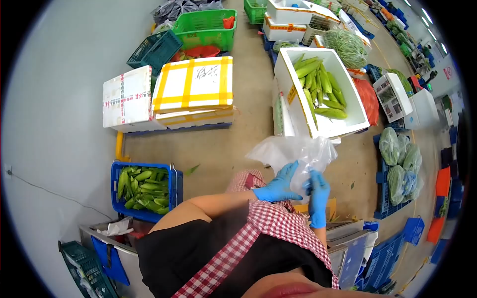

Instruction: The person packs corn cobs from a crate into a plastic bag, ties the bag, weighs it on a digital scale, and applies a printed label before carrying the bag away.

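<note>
A clear plastic bag (308, 154) is spread out in front of my body, just below the white foam box. My left hand (278, 186), in a blue glove, touches the bag's left side with its fingers stretched out and the thumb apart. On the other side, my right hand (318, 196), also gloved in blue, has its fingers bent together on the bag's edge. Green corn ears in husks (320, 82) lie in the white foam box (353, 124). More green husked ears (144, 188) fill a blue crate (115, 196) at the left.
Taped foam boxes (194, 84) stand at the upper left, near a green crate (206, 27). Green beans (345, 47) and a red mesh sack (366, 99) are beyond the corn box. Bagged green vegetables (395, 184) sit at the right. A metal cart (343, 258) stands beside me.
</note>
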The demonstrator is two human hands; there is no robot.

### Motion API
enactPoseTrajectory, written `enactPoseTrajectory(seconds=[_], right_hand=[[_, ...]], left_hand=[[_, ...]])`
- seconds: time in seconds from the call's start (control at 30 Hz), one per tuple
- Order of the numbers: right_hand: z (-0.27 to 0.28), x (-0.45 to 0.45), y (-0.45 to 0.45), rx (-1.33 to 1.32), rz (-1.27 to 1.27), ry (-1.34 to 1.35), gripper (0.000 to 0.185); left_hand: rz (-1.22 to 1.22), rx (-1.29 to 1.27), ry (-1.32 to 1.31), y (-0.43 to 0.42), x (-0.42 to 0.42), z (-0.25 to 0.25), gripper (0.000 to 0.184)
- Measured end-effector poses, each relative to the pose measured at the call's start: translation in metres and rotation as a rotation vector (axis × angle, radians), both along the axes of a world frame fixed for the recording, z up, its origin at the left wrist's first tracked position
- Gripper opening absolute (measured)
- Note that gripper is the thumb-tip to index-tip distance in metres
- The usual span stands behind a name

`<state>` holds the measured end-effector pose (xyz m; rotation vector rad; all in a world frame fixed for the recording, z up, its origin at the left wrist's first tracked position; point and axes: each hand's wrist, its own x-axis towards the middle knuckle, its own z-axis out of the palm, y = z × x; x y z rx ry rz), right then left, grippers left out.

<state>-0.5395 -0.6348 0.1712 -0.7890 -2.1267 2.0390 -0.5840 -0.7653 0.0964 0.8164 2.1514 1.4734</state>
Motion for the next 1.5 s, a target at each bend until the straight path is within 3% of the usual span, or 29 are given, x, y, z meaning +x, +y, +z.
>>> enactPoseTrajectory(seconds=[0.03,0.1,0.13,0.23,0.27,0.37,0.43,0.53,0.57,0.63,0.7,0.8,0.87,0.97,1.03,1.1,1.17,1.23,1.3,1.43,1.5], right_hand=[[0.014,0.001,-0.012,-0.007,0.108,-0.006,0.023],[0.022,0.006,-0.012,-0.023,0.121,0.028,0.024],[0.023,0.01,-0.007,-0.038,0.08,0.055,0.025],[0.011,0.026,0.024,-0.094,-0.144,0.16,0.027],[0.004,0.035,0.037,-0.11,-0.221,0.196,0.027],[-0.012,0.064,0.056,-0.122,-0.354,0.172,0.03],[-0.02,0.077,0.056,-0.104,-0.427,0.168,0.046],[-0.052,0.088,0.052,0.213,-0.337,0.108,0.079],[-0.101,0.101,0.068,0.474,-0.355,-0.004,0.071],[-0.151,0.116,0.072,0.595,-0.186,-0.028,0.052],[-0.181,0.11,0.068,0.577,-0.393,-0.026,0.055],[-0.127,0.112,0.07,0.694,-0.755,-0.434,0.081],[-0.112,0.13,0.085,0.773,-1.036,-0.505,0.081],[-0.102,0.162,0.106,0.818,-1.398,-0.196,0.083],[-0.097,0.178,0.117,0.716,-1.513,0.111,0.063],[-0.082,0.184,0.115,0.617,-1.578,0.144,0.051],[-0.06,0.183,0.103,0.568,-1.632,0.066,0.036],[-0.043,0.169,0.086,0.518,-1.543,-0.027,0.034],[-0.047,0.154,0.071,0.444,-1.425,-0.069,0.032],[-0.067,0.104,0.056,0.935,-0.928,-0.166,0.031],[-0.041,0.08,0.051,1.018,-0.665,-0.153,0.031]], left_hand=[[0.136,-0.053,-0.112,0.011,-0.002,-0.008,0.1],[0.17,0.044,0.153,0.013,-0.023,-0.04,0.097],[0.233,0.066,0.206,0.015,-0.028,-0.027,0.067],[-0.152,0.091,-0.065,0.016,-0.049,-0.029,0.041],[-0.083,0.154,-0.104,0.021,-0.042,-0.024,0.028],[-0.149,0.034,-0.019,0.027,-0.039,-0.009,0.028],[-0.265,0.122,-0.208,0.035,-0.039,-0.004,0.027],[-0.533,0.232,-0.496,0.036,-0.038,0.02,0.026],[-0.599,0.212,-0.544,0.038,-0.04,0.033,0.026],[-0.647,0.13,-0.653,0.045,-0.045,0.049,0.028],[-0.622,0.051,-0.752,0.053,-0.054,0.045,0.031],[-0.638,0.077,-0.823,0.068,-0.071,0.035,0.038],[-0.647,0.089,-0.803,0.084,-0.077,0.046,0.04],[-0.697,0.082,-0.826,0.098,-0.089,0.049,0.042],[-0.766,0.061,-0.914,0.112,-0.096,0.047,0.042],[-0.813,0.037,-1.03,0.129,-0.095,0.049,0.042],[-0.819,0.074,-0.744,0.153,-0.091,0.052,0.047],[-0.643,0.012,-0.359,0.174,-0.102,0.024,0.055],[-0.627,0.062,-0.134,0.184,-0.106,0.024,0.065],[-1.008,0.236,0.307,0.185,-0.092,0.029,0.085],[-1.042,0.152,0.484,0.187,-0.065,0.033,0.088]])
